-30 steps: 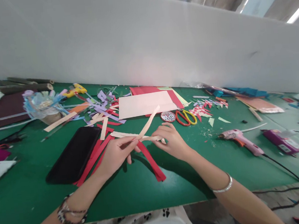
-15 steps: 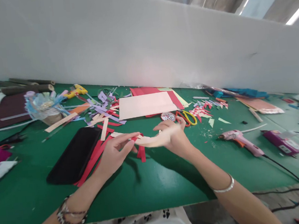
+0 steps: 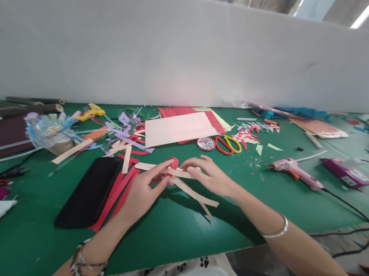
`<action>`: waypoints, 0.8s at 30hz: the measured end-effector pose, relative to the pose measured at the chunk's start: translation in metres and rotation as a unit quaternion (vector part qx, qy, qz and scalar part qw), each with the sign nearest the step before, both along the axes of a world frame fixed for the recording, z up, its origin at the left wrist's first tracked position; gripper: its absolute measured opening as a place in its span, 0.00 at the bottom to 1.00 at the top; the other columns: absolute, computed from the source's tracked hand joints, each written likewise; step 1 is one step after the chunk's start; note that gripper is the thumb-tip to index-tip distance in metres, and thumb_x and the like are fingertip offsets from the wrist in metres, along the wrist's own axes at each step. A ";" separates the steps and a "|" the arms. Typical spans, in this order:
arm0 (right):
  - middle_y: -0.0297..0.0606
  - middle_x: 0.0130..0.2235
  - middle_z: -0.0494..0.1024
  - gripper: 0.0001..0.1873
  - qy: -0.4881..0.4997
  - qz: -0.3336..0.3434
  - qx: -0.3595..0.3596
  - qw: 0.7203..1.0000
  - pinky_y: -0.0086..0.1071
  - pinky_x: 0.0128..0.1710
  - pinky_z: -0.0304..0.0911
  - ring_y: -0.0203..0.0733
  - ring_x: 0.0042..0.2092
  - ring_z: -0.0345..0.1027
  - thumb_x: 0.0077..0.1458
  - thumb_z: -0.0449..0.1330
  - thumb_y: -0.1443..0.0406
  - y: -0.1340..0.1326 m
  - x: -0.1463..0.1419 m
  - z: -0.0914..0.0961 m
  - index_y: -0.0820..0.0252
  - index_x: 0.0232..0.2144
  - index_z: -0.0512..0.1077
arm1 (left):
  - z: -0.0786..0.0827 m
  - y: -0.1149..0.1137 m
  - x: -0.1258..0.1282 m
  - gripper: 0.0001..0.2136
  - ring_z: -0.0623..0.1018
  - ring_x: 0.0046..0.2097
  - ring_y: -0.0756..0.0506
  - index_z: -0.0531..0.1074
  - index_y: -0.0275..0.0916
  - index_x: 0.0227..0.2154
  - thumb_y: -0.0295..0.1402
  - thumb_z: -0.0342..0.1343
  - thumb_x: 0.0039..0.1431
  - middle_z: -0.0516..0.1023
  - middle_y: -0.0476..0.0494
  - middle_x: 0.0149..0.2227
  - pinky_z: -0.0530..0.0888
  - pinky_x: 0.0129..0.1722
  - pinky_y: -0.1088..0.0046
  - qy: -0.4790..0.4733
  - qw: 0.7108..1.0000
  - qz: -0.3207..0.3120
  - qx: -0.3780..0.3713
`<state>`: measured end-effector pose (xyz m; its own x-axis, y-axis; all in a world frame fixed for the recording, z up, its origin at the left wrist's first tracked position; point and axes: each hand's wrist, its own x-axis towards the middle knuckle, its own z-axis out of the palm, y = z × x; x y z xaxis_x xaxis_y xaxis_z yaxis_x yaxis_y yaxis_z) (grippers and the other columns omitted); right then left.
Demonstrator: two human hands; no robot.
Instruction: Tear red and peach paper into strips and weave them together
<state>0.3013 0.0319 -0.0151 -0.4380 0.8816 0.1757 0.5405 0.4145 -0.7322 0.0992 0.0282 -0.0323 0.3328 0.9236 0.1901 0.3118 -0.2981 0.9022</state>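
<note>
Above the green table, my left hand [image 3: 142, 190] pinches interlaced paper strips: a red strip [image 3: 174, 162] is looped around pale cream strips [image 3: 195, 191]. The cream ends hang down to the right, below my right hand [image 3: 214, 178]. That hand's curled fingers close on a cream strip coming out of the bundle; its tip is hidden by the fingers. Left of my left hand lie long red paper strips [image 3: 119, 193] beside a black phone [image 3: 89, 192].
Beyond my hands are a cream paper sheet [image 3: 178, 129], a round container of small beads [image 3: 205, 143], scissors [image 3: 228, 145] and paper scraps. At right lie a pink glue gun [image 3: 298, 174] with a cable and a purple box [image 3: 346, 173]. A yellow glue gun [image 3: 90, 112] lies at back left.
The cream strip that bowed upward between my hands now hangs down to the right, fanned apart with other strips. My right hand has turned and its fingers point left. The red piece stands higher.
</note>
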 end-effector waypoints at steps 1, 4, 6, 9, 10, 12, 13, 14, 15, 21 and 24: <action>0.33 0.38 0.76 0.13 -0.002 0.001 -0.003 1.000 0.44 0.54 0.39 0.37 0.40 0.67 0.61 0.46 0.61 -0.001 -0.005 -0.002 0.57 0.37 0.68 | 0.000 0.000 0.001 0.20 0.77 0.38 0.47 0.65 0.41 0.51 0.38 0.51 0.56 0.76 0.44 0.43 0.73 0.40 0.74 -0.004 1.000 -0.011 -0.006; 0.30 0.27 0.74 0.14 -0.019 -0.001 -0.007 1.000 0.34 0.45 0.49 0.32 0.28 0.63 0.60 0.48 0.61 -0.002 -0.015 -0.008 0.60 0.30 0.71 | -0.002 -0.001 0.004 0.21 0.77 0.38 0.47 0.64 0.39 0.52 0.38 0.52 0.55 0.75 0.42 0.43 0.74 0.40 0.73 -0.024 0.998 -0.044 -0.026; 0.29 0.21 0.70 0.17 -0.018 0.005 -0.009 1.000 0.28 0.35 0.51 0.29 0.23 0.56 0.59 0.48 0.60 -0.002 -0.017 -0.010 0.62 0.26 0.71 | -0.004 -0.001 0.004 0.21 0.78 0.37 0.46 0.63 0.38 0.51 0.37 0.52 0.55 0.75 0.41 0.43 0.74 0.39 0.73 -0.044 0.996 -0.060 -0.048; 0.28 0.20 0.67 0.20 0.002 0.019 -0.012 1.000 0.26 0.28 0.48 0.29 0.22 0.50 0.60 0.47 0.59 -0.002 -0.016 -0.011 0.63 0.26 0.73 | -0.005 0.001 0.005 0.20 0.78 0.37 0.46 0.62 0.38 0.51 0.36 0.53 0.54 0.74 0.41 0.42 0.74 0.39 0.72 -0.071 0.992 -0.063 -0.086; 0.28 0.20 0.66 0.20 0.002 0.021 -0.013 1.000 0.26 0.28 0.47 0.29 0.22 0.50 0.60 0.46 0.59 -0.002 -0.015 -0.011 0.62 0.27 0.73 | -0.005 0.001 0.005 0.21 0.78 0.37 0.46 0.63 0.38 0.50 0.37 0.54 0.54 0.74 0.41 0.41 0.74 0.39 0.72 -0.076 0.990 -0.059 -0.100; 0.27 0.20 0.66 0.20 -0.007 0.024 -0.008 1.000 0.27 0.30 0.47 0.29 0.22 0.51 0.60 0.45 0.59 -0.001 -0.014 -0.010 0.62 0.27 0.73 | -0.004 0.002 0.005 0.22 0.78 0.37 0.45 0.63 0.37 0.49 0.37 0.55 0.52 0.75 0.42 0.39 0.74 0.39 0.70 -0.086 0.987 -0.053 -0.128; 0.27 0.20 0.66 0.20 -0.013 0.027 -0.002 1.000 0.27 0.32 0.47 0.29 0.23 0.52 0.61 0.45 0.60 -0.001 -0.014 -0.010 0.62 0.27 0.73 | -0.004 0.003 0.005 0.22 0.78 0.37 0.45 0.63 0.36 0.49 0.38 0.56 0.51 0.75 0.43 0.38 0.74 0.39 0.70 -0.094 0.984 -0.050 -0.142; 0.27 0.20 0.67 0.20 -0.020 0.029 0.005 0.999 0.28 0.34 0.47 0.28 0.23 0.53 0.61 0.45 0.61 -0.001 -0.014 -0.010 0.61 0.27 0.72 | -0.003 0.003 0.005 0.23 0.78 0.37 0.45 0.64 0.36 0.48 0.39 0.56 0.50 0.75 0.43 0.37 0.75 0.39 0.69 -0.102 0.982 -0.046 -0.155; 0.27 0.21 0.67 0.19 -0.027 0.033 0.012 0.999 0.28 0.36 0.46 0.28 0.24 0.54 0.61 0.45 0.61 -0.001 -0.015 -0.010 0.61 0.27 0.72 | -0.002 0.003 0.006 0.23 0.78 0.37 0.45 0.64 0.36 0.48 0.39 0.57 0.49 0.75 0.43 0.36 0.75 0.39 0.68 -0.109 0.979 -0.040 -0.166; 0.27 0.20 0.64 0.22 -0.060 0.057 0.026 0.996 0.29 0.36 0.45 0.28 0.24 0.52 0.61 0.44 0.58 0.000 -0.015 -0.012 0.63 0.23 0.69 | -0.004 0.004 0.008 0.20 0.77 0.34 0.45 0.69 0.34 0.38 0.42 0.59 0.45 0.77 0.44 0.31 0.75 0.36 0.66 -0.114 0.973 -0.022 -0.201; 0.26 0.20 0.63 0.21 -0.073 0.058 0.036 0.995 0.30 0.36 0.44 0.29 0.24 0.52 0.61 0.44 0.59 -0.001 -0.015 -0.014 0.63 0.22 0.66 | -0.003 0.004 0.008 0.16 0.76 0.32 0.46 0.72 0.34 0.33 0.42 0.59 0.45 0.76 0.46 0.28 0.73 0.35 0.70 -0.082 0.982 -0.020 -0.171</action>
